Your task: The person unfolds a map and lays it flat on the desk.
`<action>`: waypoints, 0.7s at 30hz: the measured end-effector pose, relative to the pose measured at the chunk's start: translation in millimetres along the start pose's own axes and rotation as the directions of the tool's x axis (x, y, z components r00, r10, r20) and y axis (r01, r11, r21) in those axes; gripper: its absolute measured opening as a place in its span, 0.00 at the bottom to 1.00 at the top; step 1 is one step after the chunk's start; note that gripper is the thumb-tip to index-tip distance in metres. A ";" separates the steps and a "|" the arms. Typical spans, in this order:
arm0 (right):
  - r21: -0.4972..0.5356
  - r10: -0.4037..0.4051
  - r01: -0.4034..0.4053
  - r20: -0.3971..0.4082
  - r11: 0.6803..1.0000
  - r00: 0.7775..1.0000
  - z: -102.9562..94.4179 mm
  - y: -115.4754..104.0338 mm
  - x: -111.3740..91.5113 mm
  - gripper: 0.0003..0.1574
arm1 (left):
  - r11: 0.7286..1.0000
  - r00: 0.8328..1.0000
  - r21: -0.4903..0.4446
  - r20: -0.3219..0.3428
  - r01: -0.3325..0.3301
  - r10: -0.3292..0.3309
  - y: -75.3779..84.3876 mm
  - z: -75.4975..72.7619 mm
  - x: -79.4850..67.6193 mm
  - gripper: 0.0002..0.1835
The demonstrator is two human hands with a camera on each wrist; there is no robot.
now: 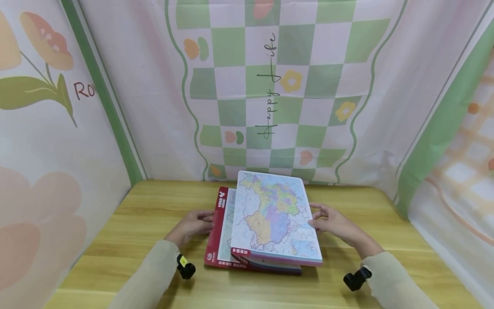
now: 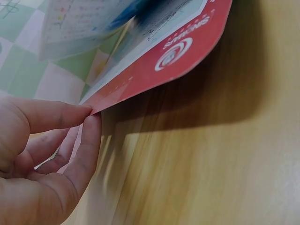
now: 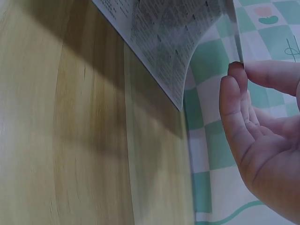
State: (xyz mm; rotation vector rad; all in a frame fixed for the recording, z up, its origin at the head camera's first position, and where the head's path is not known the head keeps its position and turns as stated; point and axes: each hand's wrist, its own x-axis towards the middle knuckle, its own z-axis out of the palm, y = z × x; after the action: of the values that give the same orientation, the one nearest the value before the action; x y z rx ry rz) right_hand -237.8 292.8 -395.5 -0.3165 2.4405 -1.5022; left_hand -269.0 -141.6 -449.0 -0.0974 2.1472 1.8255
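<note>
In the head view, a pale map [image 1: 266,210] with coloured regions lies over a red-bordered map [image 1: 217,231], which sticks out at the left. Layered edges show along the near side of the upper one. My left hand [image 1: 194,225] pinches the left edge of the red-bordered map between thumb and fingers; in the left wrist view its red margin [image 2: 154,70] stands raised off the table. With thumb and fingertips my right hand [image 1: 329,221] pinches the right edge of the upper map. Beneath that edge, the right wrist view shows a bent printed sheet [image 3: 164,47].
Everything rests on a wood-grain table [image 1: 154,201]. A green-and-white checked curtain [image 1: 270,98] hangs behind its far edge, with printed cloth at both sides. Each sleeve has a small black camera [image 1: 356,279] at the wrist.
</note>
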 end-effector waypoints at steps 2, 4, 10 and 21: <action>0.000 -0.003 0.003 0.001 1.000 1.000 -1.8 0.3 -1.0 0.48 | 1.000 1.000 -0.005 -0.002 0.001 -0.001 -0.1 -1.7 -0.8 0.31; 0.000 -0.004 0.004 -0.001 1.000 1.000 -4.4 0.7 -1.9 0.48 | 1.000 1.000 -0.001 -0.008 0.002 -0.002 -0.6 -3.7 -1.4 0.30; -0.001 -0.010 0.010 -0.004 1.000 1.000 -14.2 2.0 -3.5 0.49 | 1.000 0.999 0.005 -0.033 0.023 -0.023 -0.9 -10.7 -2.9 0.29; -0.028 -0.009 0.009 -0.002 1.000 1.000 -31.7 6.4 -9.9 0.50 | 0.999 0.998 0.020 -0.053 0.026 -0.025 -2.5 -26.7 -6.0 0.29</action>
State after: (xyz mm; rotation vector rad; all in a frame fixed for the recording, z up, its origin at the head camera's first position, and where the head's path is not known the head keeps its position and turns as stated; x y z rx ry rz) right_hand -239.1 325.4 -386.5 -0.3319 2.4671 -1.4732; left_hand -267.9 -168.9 -446.2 -0.1696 2.1903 1.8052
